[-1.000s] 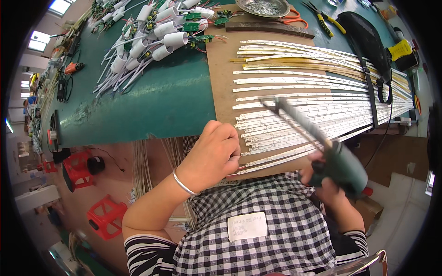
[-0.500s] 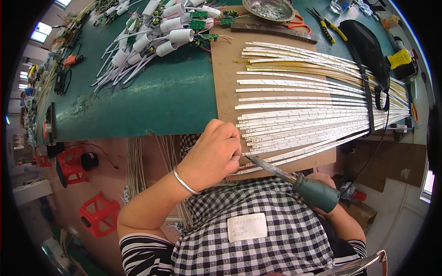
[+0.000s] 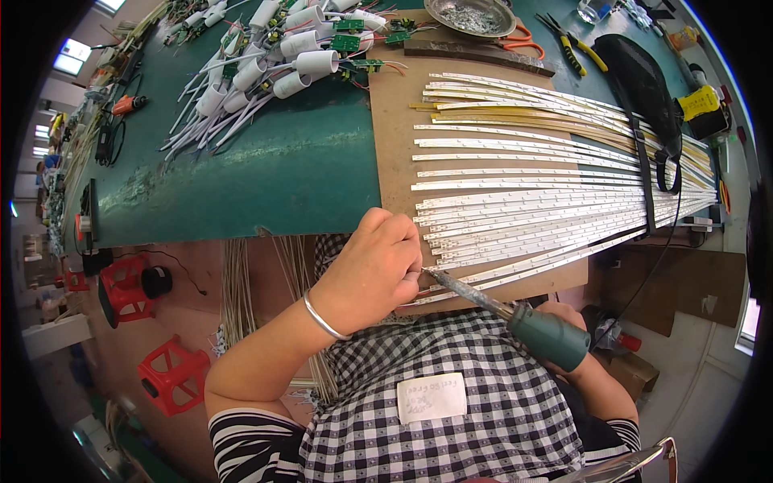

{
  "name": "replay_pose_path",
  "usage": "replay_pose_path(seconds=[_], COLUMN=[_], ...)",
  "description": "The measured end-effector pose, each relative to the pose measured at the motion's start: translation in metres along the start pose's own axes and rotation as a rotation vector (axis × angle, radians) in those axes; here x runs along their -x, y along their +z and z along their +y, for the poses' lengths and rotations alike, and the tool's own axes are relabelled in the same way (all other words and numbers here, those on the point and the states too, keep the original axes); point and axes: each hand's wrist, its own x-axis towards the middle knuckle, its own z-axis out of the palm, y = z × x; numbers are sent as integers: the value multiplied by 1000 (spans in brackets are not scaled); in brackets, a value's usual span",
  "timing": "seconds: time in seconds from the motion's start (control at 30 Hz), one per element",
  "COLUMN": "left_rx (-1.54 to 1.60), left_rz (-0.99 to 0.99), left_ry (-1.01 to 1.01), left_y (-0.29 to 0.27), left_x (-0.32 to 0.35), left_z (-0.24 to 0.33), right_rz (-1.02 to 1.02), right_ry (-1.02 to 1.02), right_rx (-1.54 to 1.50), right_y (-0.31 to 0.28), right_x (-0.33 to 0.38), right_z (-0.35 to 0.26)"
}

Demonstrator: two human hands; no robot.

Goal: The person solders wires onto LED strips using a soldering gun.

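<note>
Left hand (image 3: 378, 270) curled, fingertips pinching the near end of a long white LED strip (image 3: 515, 270) at the front edge of the brown cardboard sheet (image 3: 394, 121) on the green bench mat (image 3: 266, 161). Right hand (image 3: 568, 318) mostly hidden, wrapped around the green-handled soldering iron (image 3: 515, 318); metal tip sits at the strip end, right beside the left fingertips. More white strips (image 3: 547, 161) fan out across the cardboard. White tubular lamp housings with wires (image 3: 266, 72) lie far left on the mat.
</note>
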Motion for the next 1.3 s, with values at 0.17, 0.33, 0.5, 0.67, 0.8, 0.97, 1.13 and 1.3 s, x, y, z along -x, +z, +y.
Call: replay_pose_path(seconds=[0.17, 0.33, 0.5, 0.67, 0.8, 0.97, 1.13, 1.3], left_rx=[3, -7, -4, -33, -88, -152, -177, -254], left_rz=[-5, -15, -18, -1, 19, 82, 47, 23], left_ry=[-5, -22, -23, -21, -17, 56, 69, 50], left_y=[0, -1, 0, -2, -3, -2, -3, -52], left_x=[-1, 0, -1, 0, -1, 0, 4, -27], left_z=[1, 2, 4, 6, 9, 12, 19, 17], right_rz=[188, 317, 551, 601, 618, 622, 704, 738], right_ry=[385, 467, 396, 389, 391, 375, 400, 377], right_rx=[-807, -869, -879, -921, -983, -1043, -1046, -1072], right_y=[-3, -12, 0, -5, -7, -2, 3, 3], right_x=[1, -16, -14, -19, -19, -7, -10, -15], right_z=[-11, -12, -4, -3, 2, 12, 14, 15])
